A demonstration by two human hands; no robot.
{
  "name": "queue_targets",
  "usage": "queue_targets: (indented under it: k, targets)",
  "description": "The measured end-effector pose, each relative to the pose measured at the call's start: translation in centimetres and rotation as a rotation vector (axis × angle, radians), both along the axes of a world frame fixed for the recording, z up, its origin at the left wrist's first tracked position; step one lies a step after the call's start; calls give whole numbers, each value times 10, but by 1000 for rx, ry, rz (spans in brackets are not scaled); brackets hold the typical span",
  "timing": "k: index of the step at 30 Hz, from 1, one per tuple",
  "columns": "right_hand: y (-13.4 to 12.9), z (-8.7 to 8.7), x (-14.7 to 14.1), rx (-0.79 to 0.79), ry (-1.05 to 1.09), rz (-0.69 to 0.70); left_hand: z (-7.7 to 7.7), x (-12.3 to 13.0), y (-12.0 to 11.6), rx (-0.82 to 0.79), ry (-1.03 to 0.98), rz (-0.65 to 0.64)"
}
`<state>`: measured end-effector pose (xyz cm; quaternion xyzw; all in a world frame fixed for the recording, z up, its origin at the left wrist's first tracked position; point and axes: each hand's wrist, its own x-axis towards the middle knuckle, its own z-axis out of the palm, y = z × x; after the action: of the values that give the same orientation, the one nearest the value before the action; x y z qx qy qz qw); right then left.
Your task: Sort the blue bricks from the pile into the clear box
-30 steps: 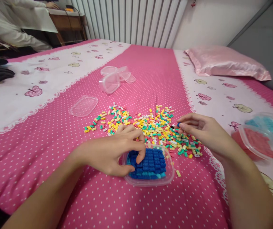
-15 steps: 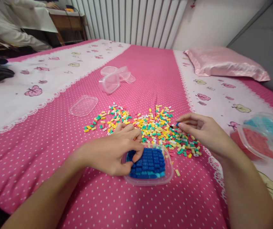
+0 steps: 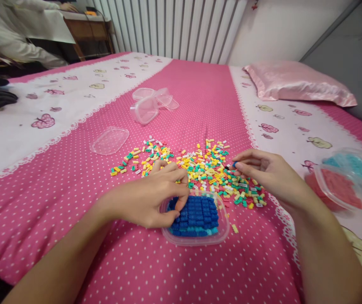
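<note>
A clear plastic container (image 3: 196,241) in front of me holds tight rows of small dark blue building bricks (image 3: 198,213), with lighter blue ones along the near side. My left hand (image 3: 160,196) reaches over its left rim, thumb and forefinger pinched at the left edge of the blue rows; a blue brick seems to sit between the tips, partly hidden. To the right, my right hand (image 3: 263,169) is held above the edge of a loose pile of mixed bricks (image 3: 200,169). Its thumb and fingers grip a small blue brick (image 3: 235,164).
Clear empty containers (image 3: 145,110) and a clear lid (image 3: 109,140) lie farther back on the pink bedspread (image 3: 196,122). At right stand tubs of red bricks (image 3: 339,190) and light blue bricks (image 3: 353,166). A pillow (image 3: 298,84) lies behind; a person (image 3: 19,38) is at far left.
My left hand's thumb has shifted slightly up, staying at the left edge of the blue rows. My right hand keeps its blue brick in nearly the same place.
</note>
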<state>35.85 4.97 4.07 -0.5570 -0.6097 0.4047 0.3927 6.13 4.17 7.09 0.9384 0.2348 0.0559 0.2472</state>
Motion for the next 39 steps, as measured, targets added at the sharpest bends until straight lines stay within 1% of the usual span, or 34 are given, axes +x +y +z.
queue_targets:
  k: [5, 8, 17, 29, 39]
  targets:
    - [0, 0, 1, -1, -9, 3, 4, -3, -2, -19, 0, -23]
    - [0, -1, 1, -2, -19, 7, 6, -4, -5, -15, 10, -8]
    - [1, -1, 1, 0, -24, 17, 3, 2, -7, 1, 15, 10]
    - [0, 1, 0, 11, -31, 20, 4, 1, -4, 0, -8, -8]
    - [0, 1, -1, 12, -30, 17, 6, -2, -3, 6, 5, 3]
